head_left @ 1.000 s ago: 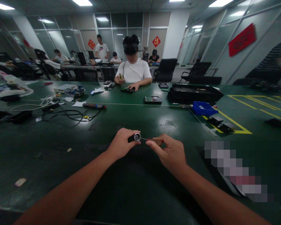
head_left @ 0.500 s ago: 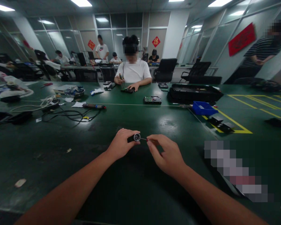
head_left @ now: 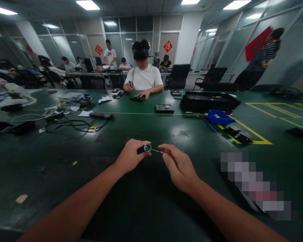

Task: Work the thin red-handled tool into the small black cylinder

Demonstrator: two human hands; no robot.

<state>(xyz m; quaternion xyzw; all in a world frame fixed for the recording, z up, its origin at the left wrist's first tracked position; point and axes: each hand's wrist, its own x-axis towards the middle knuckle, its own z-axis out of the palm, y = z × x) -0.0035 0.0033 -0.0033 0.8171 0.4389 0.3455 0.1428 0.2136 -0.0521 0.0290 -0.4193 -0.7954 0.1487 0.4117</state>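
Silver-rimmed black cylinder (head_left: 147, 148) pinched by left hand (head_left: 128, 156); red-collared steel screwdriver (head_left: 161, 152), loosely gripped by right hand (head_left: 183, 168), aimed at it, 9 o'clock.

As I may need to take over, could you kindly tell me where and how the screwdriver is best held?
I'd grip the screwdriver by its handle, coming from the right: its thin shaft points left, toward the metal-rimmed piece in the left hand, leaving the handle toward the right hand.

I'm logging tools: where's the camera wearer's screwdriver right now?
In the head view, the screwdriver is just right of centre, in the right hand, pointing left to the silver-rimmed cylinder in the left hand.
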